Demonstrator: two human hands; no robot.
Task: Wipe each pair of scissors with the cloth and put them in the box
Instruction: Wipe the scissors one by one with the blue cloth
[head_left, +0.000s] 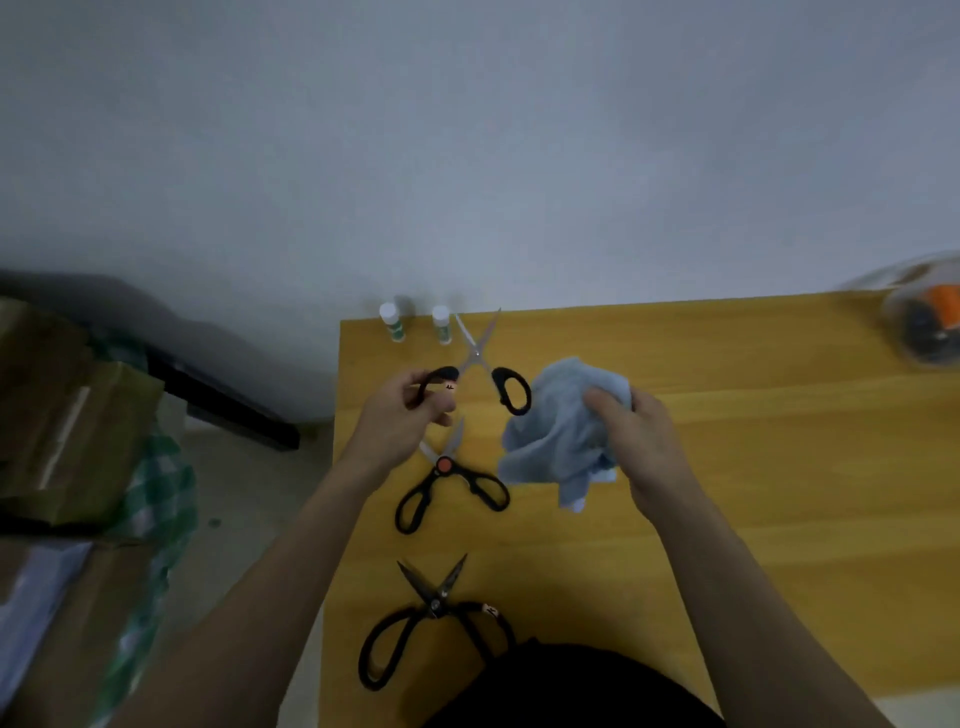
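Note:
My left hand (410, 410) grips one black handle of a pair of silver-bladed scissors (480, 358), held above the table with the blades spread open and pointing away. My right hand (631, 431) holds a crumpled light-blue cloth (558, 426) just right of those scissors. A second pair of scissors (449, 480), black-handled with an orange pivot, lies on the wooden table (753, 467) below my left hand. A third black pair (434, 618) lies open near the front edge. At the far right stands a clear container (924, 327) holding dark and orange things, blurred.
Two small white bottles (392, 322) (441, 325) stand at the table's back left corner against the wall. Cardboard boxes (62, 415) and a green checked cloth (156, 499) pile up on the floor to the left of the table.

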